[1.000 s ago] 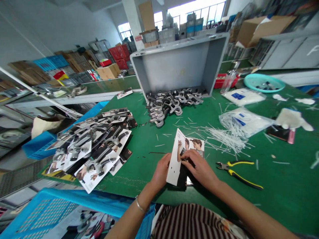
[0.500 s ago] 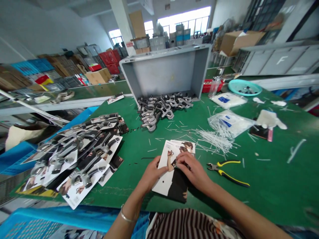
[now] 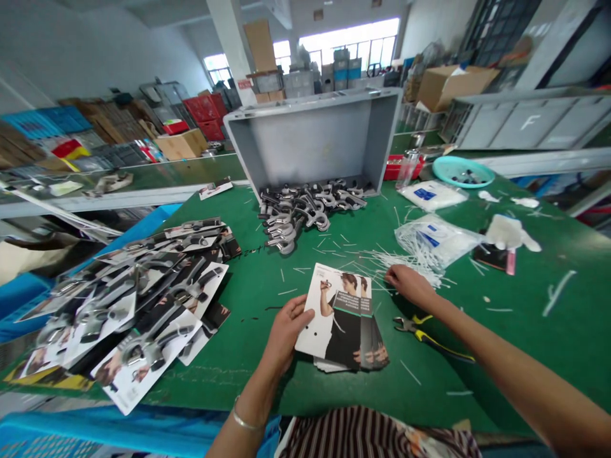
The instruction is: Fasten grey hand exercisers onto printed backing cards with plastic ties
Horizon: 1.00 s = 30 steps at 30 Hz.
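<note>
My left hand (image 3: 289, 327) holds the left edge of a printed card (image 3: 321, 321), thumb on its face. More printed cards (image 3: 375, 337) lie fanned beneath it and to its right. My right hand (image 3: 411, 285) is at the near edge of a heap of white plastic ties (image 3: 405, 262); its fingers are bent together, and what they pinch is too small to make out. Under my right forearm lie pliers with yellow and black handles (image 3: 432, 340). A pile of grey and black hand grips (image 3: 305, 210) spills out of a tipped grey bin (image 3: 317, 140).
Cards with grips attached (image 3: 157, 312) are piled at the left. Plastic bags (image 3: 439, 235), a white glove (image 3: 510, 233) and a turquoise bowl (image 3: 463, 172) stand at the right. A blue crate (image 3: 143, 436) is below the front edge.
My right hand has left the card and moved right to the white ties. The held card's face now shows fully, with other cards fanned out beside it.
</note>
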Each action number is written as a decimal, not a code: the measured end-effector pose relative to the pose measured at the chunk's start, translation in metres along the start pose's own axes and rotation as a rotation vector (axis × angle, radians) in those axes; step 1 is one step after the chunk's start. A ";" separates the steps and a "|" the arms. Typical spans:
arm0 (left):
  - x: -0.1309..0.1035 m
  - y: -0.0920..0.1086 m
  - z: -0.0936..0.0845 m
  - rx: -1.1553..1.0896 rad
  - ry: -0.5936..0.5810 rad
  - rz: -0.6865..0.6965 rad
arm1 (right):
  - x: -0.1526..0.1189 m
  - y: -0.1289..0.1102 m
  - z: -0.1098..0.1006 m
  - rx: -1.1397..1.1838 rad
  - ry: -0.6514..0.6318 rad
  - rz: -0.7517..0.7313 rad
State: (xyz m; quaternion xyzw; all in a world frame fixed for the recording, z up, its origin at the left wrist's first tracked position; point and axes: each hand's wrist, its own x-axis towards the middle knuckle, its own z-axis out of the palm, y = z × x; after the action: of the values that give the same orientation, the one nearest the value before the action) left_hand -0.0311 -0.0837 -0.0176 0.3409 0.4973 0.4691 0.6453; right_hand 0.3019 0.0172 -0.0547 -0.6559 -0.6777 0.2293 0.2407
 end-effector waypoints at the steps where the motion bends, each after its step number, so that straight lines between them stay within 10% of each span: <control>1: -0.004 0.001 -0.002 -0.049 -0.012 -0.004 | 0.004 0.000 -0.004 0.039 -0.004 0.011; 10: -0.016 -0.006 -0.018 0.020 0.128 0.004 | 0.009 0.003 -0.023 0.492 -0.128 0.128; 16: -0.006 0.005 -0.013 -0.019 0.137 0.080 | -0.014 -0.043 -0.021 0.617 -0.170 0.062; 24: -0.008 0.018 -0.005 0.202 0.105 0.235 | -0.060 -0.145 -0.008 0.028 -0.059 -0.594; 30: -0.012 0.031 0.000 0.347 0.075 0.290 | -0.066 -0.170 -0.007 -0.191 -0.046 -0.703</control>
State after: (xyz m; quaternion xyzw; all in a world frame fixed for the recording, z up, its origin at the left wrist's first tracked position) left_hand -0.0406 -0.0851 0.0142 0.4971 0.5400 0.4767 0.4838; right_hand 0.1755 -0.0547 0.0557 -0.3972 -0.8853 0.0832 0.2273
